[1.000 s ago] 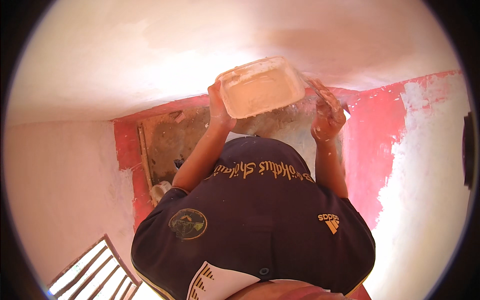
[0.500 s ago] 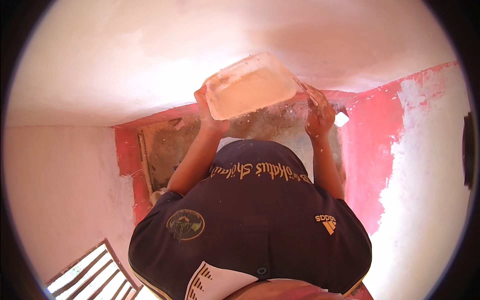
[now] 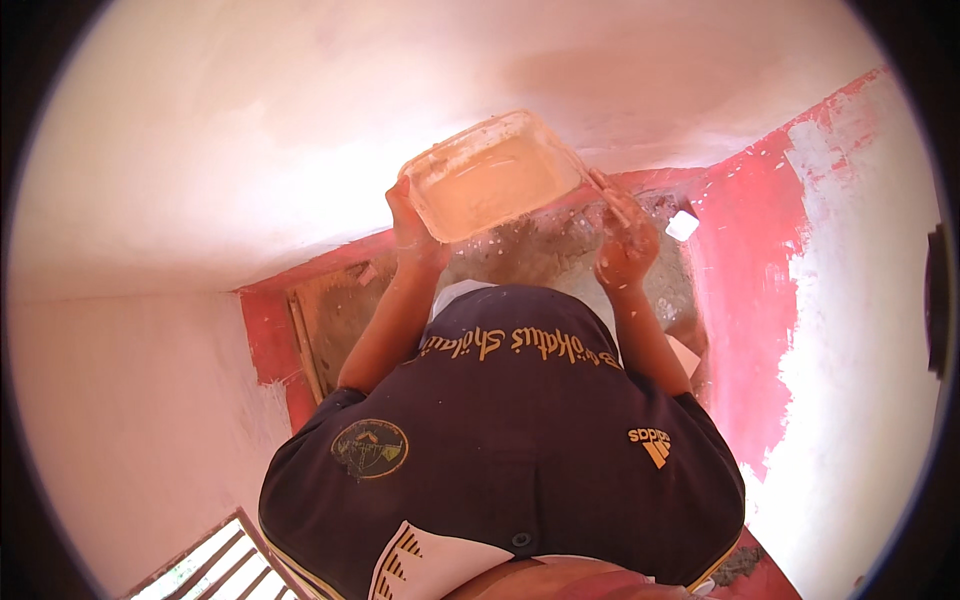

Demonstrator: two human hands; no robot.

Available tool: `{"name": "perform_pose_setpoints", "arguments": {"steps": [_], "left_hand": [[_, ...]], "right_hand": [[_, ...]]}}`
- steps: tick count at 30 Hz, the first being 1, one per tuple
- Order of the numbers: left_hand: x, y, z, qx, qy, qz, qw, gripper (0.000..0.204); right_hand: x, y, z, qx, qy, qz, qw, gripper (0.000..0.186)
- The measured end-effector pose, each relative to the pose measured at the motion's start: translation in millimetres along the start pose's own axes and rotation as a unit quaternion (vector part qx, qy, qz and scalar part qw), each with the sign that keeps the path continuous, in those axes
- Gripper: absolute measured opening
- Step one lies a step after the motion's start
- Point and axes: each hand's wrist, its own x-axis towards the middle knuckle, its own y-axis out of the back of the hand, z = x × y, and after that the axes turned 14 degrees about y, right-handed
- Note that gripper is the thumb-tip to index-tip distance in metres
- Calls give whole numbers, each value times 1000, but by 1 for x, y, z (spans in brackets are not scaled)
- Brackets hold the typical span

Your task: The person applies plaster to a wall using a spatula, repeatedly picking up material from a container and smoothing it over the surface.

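A shallow rectangular plastic tub (image 3: 490, 185), translucent and smeared with pale residue, is held up before the wall. My left hand (image 3: 412, 225) is closed on its left end, thumb near the rim. Inside the tub the bottom looks wet or coated; how much it holds I cannot tell. My right hand (image 3: 628, 245) is at the tub's right corner, its fingers closed round a thin, flat-looking tool (image 3: 590, 180) that reaches the rim. Its kind is not clear. White specks mark the fingers of this hand.
Ahead rises a pale wall (image 3: 250, 120) with a red band along its foot. On the right, a red wall (image 3: 745, 280) is partly covered in white. The stained floor (image 3: 520, 250) bears a small white object (image 3: 683, 226). A slatted window (image 3: 220, 565) is at lower left.
My right hand has shifted down and slightly left, with the thin tool still at the tub's edge. The tub has moved slightly left, still in my left hand. The whole view has tilted a little.
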Motion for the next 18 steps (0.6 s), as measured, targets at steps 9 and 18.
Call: {"name": "perform_pose_setpoints", "arguments": {"steps": [9, 18], "left_hand": [[-12, -7, 7, 21, -7, -92, 995, 45], [8, 11, -6, 93, -41, -64, 993, 48]], "right_hand": [[-21, 43, 50, 169, -338, 174, 909, 32], [19, 9, -6, 323, -289, 241, 868, 29]]}}
